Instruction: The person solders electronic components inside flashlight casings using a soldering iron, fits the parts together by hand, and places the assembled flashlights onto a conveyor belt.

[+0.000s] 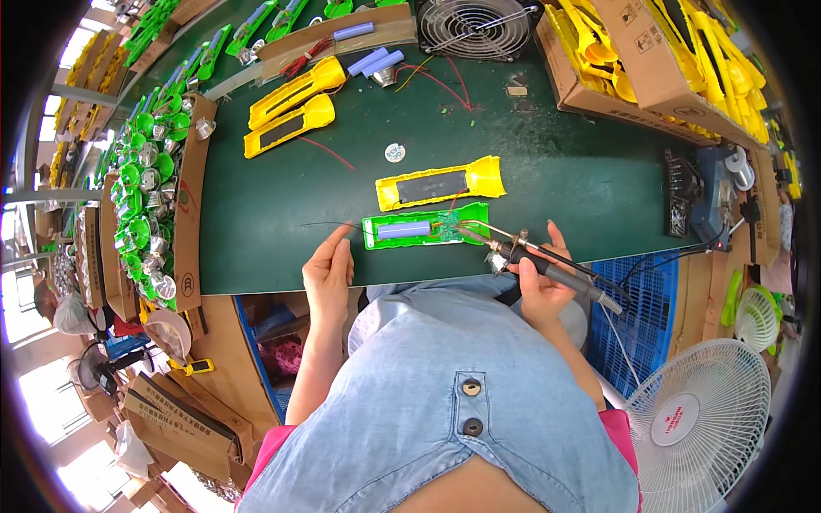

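A green plastic torch half-shell (372, 232) lies open side up near the table's front edge. In it sit a blue cylindrical battery (404, 229) and a small green circuit board (447, 226). My left hand (332, 267) is just left of the shell, fingertips pinched on a thin black wire (318, 224). Around a soldering iron (547, 268) with a thin metal feed tube, my right hand (544, 291) is closed. The iron's tip reaches the board. A silvery reflector cup (497, 262) shows below the iron. Behind the green shell lies a yellow half-shell (440, 183) with a dark panel.
Two more yellow half-shells (295, 107), loose batteries (375, 61) and red wires lie further back. Cartons of green shells (190, 205) and yellow shells (590, 94) flank the table. A metal-grilled fan (479, 26) stands behind; the soldering station (711, 192) is at right.
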Demonstrator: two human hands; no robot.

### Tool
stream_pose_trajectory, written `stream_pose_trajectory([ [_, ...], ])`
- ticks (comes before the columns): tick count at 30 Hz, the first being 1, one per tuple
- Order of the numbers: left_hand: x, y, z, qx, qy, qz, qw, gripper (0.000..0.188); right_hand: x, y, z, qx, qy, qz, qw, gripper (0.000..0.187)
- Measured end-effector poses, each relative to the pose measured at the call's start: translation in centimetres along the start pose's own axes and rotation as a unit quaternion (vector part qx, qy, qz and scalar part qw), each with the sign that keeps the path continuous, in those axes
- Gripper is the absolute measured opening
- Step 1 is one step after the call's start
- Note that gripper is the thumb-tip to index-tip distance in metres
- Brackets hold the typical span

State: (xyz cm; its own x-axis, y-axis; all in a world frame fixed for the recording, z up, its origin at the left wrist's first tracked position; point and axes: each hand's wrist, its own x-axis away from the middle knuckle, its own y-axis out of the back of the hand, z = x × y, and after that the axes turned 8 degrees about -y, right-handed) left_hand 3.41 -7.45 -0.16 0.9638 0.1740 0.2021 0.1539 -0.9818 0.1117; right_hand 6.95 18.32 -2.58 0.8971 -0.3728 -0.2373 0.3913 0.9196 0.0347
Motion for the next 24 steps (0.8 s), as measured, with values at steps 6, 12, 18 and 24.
stream_pose_trajectory([
  [6,-1.1,-3.6,-1.8,-0.351,-0.534,0.047,0.768,0.029,0.0,0.4,0.1,0.029,0.01,0.023,0.999,0.018],
  [12,-1.7,-5.9,-0.5,-0.268,-0.544,0.141,0.782,0.024,0.8,0.5,0.0,-0.022,-0.045,-0.009,0.999,0.016],
  [18,-1.9,-6.2,-1.4,-0.357,-0.559,0.179,0.726,0.023,1.3,0.1,-0.1,-0.099,-0.144,-0.067,0.982,0.018],
  [24,-1.9,-6.1,-1.8,-0.393,-0.552,0.197,0.709,0.023,1.1,0.4,0.1,-0.069,-0.119,-0.019,0.99,0.018],
])
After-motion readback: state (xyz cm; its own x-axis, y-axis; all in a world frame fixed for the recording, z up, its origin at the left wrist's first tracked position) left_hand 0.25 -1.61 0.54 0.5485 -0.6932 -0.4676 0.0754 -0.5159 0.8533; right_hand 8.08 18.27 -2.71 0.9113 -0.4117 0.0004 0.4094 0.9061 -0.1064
